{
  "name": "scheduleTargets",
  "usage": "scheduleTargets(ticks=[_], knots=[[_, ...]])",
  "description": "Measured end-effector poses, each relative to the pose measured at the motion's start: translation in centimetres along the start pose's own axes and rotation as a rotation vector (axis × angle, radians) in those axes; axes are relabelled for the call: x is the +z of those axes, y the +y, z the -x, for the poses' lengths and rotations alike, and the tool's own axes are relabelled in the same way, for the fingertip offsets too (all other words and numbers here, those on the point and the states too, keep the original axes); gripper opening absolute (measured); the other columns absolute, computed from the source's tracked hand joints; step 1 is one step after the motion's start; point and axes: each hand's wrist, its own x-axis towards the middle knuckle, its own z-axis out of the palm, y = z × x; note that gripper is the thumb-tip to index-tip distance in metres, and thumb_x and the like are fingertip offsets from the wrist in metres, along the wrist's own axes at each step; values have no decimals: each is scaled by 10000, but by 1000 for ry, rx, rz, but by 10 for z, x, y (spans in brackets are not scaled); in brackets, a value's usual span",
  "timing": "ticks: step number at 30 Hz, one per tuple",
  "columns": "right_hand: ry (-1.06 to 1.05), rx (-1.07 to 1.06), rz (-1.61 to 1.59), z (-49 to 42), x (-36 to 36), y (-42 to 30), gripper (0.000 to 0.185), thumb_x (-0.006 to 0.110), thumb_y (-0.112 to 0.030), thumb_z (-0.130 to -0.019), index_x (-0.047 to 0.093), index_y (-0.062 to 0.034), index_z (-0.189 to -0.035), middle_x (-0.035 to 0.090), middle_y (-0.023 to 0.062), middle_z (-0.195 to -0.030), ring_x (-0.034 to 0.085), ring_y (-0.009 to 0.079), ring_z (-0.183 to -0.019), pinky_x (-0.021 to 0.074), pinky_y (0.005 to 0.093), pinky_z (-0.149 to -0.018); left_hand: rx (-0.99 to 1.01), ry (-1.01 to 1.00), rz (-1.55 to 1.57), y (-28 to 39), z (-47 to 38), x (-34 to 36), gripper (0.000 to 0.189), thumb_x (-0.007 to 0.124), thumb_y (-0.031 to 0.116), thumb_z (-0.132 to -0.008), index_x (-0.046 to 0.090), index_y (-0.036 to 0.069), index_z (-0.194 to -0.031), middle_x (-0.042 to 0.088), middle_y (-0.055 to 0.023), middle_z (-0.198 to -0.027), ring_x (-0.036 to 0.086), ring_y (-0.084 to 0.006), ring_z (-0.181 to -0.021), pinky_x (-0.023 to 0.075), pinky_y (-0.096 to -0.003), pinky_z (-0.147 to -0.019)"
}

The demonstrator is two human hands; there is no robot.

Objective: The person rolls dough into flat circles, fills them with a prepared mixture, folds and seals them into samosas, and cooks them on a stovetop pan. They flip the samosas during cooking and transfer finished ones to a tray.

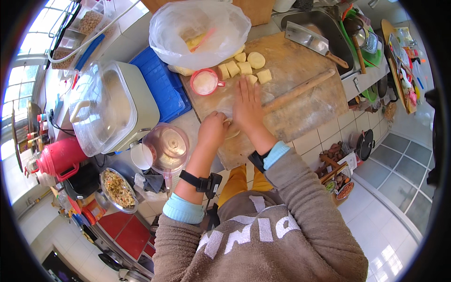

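On the floured wooden board (pixel 310 102), my left hand (pixel 212 129) has its fingers curled at the edge of a flat piece of pale dough (pixel 232 132), apparently pinching it. My right hand (pixel 248 104) lies flat beside it, fingers extended and slightly blurred. A long wooden rolling pin (pixel 299 90) slants across the board, and its near end disappears under my right palm. Beyond my fingertips sit several cut dough pieces (pixel 243 67) and one round dough disc (pixel 256 60). A red cup of flour (pixel 205 81) stands left of them. Part of the flat dough is hidden by my hands.
A large plastic bag (pixel 225 21) with yellowish contents covers the board's far edge. The cleaver (pixel 306 38) rests at the far right corner beside the sink (pixel 317 21). To the left are a blue tray (pixel 160 83), a lidded appliance (pixel 144 95) and a clear pitcher (pixel 172 142).
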Motion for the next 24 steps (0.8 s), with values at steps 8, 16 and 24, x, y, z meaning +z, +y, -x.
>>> scheduleTargets(ticks=[8, 16, 24], knots=[[-98, -76, -112, 49, -19, 4, 579, 534, -143, -904, 432, 98, -1421, 327, 228, -1585, 264, 340, -1504, 179, 503, -1237, -167, -135, 109, -5, 19, -9, 146, 671, 152, -878, 675, 34, -964, 646, -184, -975, 634, -405, -915, 516, -485, -791], [-85, -130, -88, 59, -13, 9, 556, 520, -135, -900, 446, 108, -1395, 357, 249, -1558, 304, 340, -1485, 197, 506, -1229, -102, 76, -97, -8, -5, -7, 171, 675, 163, -881, 679, 23, -979, 663, -184, -920, 647, -392, -881, 518, -469, -789], [10, -106, 70, -1, 19, -3, 559, 561, -167, -889, 474, 87, -1379, 360, 237, -1560, 300, 355, -1486, 197, 505, -1229, -64, 35, -21, -8, 4, -6, 133, 659, 147, -894, 691, 25, -934, 661, -200, -951, 644, -393, -898, 512, -448, -789]])
